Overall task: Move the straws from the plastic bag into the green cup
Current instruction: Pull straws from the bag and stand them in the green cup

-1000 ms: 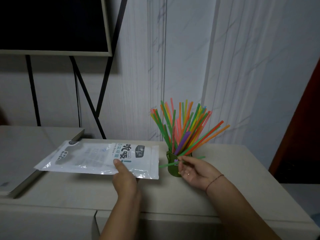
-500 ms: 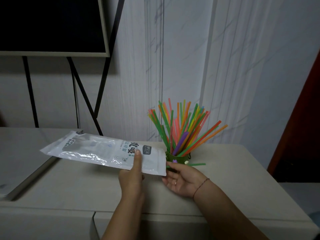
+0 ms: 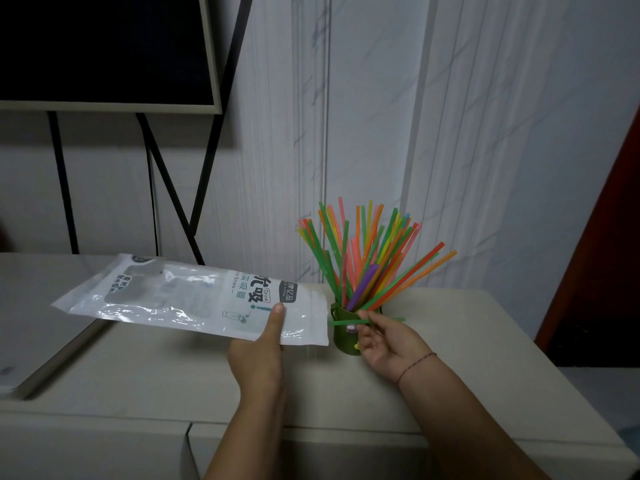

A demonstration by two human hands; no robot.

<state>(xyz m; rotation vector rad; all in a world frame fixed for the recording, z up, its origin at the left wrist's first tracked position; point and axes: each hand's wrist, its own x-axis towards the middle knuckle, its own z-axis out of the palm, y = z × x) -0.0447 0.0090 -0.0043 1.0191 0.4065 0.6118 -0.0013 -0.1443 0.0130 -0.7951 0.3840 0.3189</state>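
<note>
My left hand (image 3: 261,351) pinches the near edge of a clear plastic bag (image 3: 180,299), thumb on top, holding it lifted off the table with its open end toward the cup. The bag looks flat. A green cup (image 3: 343,336) stands just right of the bag's mouth, full of several upright straws (image 3: 367,258) in green, orange, yellow, pink and purple. My right hand (image 3: 388,341) is beside the cup, palm up, its fingertips pinching one green straw (image 3: 346,322) that lies level across the front of the cup.
All this sits on a beige table (image 3: 467,358) against a pale marbled wall. A dark screen (image 3: 104,50) on black legs stands at the back left. A flat grey slab (image 3: 38,341) lies at the table's left. A red-brown door edge (image 3: 609,237) is at the right.
My left hand has lifted the bag off the table and tilted it, open end nearer the cup. My right hand dipped below the bag's mouth, then rose, still holding the green straw.
</note>
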